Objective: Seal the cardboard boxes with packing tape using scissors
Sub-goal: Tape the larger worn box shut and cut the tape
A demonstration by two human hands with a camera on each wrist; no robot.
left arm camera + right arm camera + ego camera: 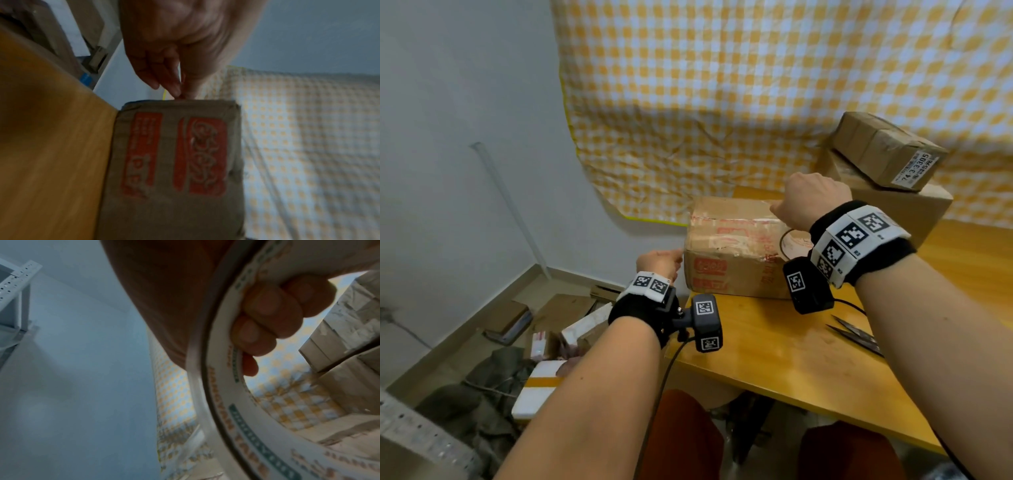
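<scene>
Over at the left end of the box (736, 246), the left hand (659, 262) has thumb and fingertips (176, 92) pinched together right at the top edge, and I'd guess they are nipping the loose end of the tape so it stays anchored while the strip is laid; the tape itself is too clear to make out there, so I can't be sure. The box sits near the corner of the yellow table (808, 359), its printed side facing the person, which keeps the top seam within reach of both arms. Above the top's right part, the right hand (813, 202) is clenched around the tape roll (236, 410), fingers (271, 305) hooked through the ring's hole, probably so the roll can turn and feed out as it travels. Nearer the person and further right, the scissors (856, 334) lie on the table beside the right forearm, handy for the cut, which seems not yet due. At the far right, two more boxes (883, 161) are stacked against the checked cloth (722, 85), out of the way.
</scene>
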